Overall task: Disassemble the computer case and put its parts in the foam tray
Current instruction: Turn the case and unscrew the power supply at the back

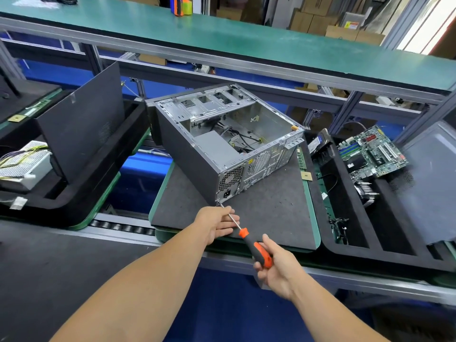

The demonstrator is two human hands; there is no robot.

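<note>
An open grey computer case [222, 144] lies on its side on a dark foam mat [271, 208], its power supply still inside at the near corner. My right hand [276, 265] grips the orange-and-black handle of a screwdriver [256, 248]. The screwdriver's tip sits at the case's lower rear corner, near the power socket. My left hand [217, 223] lies under the metal shaft with its fingers straight, steadying it. To the right, a black foam tray [350, 218] holds a motherboard [372, 154], a heatsink, cables and a grey side panel [429, 183].
A second foam tray [81, 193] at the left carries a dark side panel [84, 119] standing upright and a power supply [24, 164] with wires. A small CPU chip [306, 176] lies at the mat's right edge. Conveyor rollers [121, 225] run below the mat. A green shelf [222, 33] spans above.
</note>
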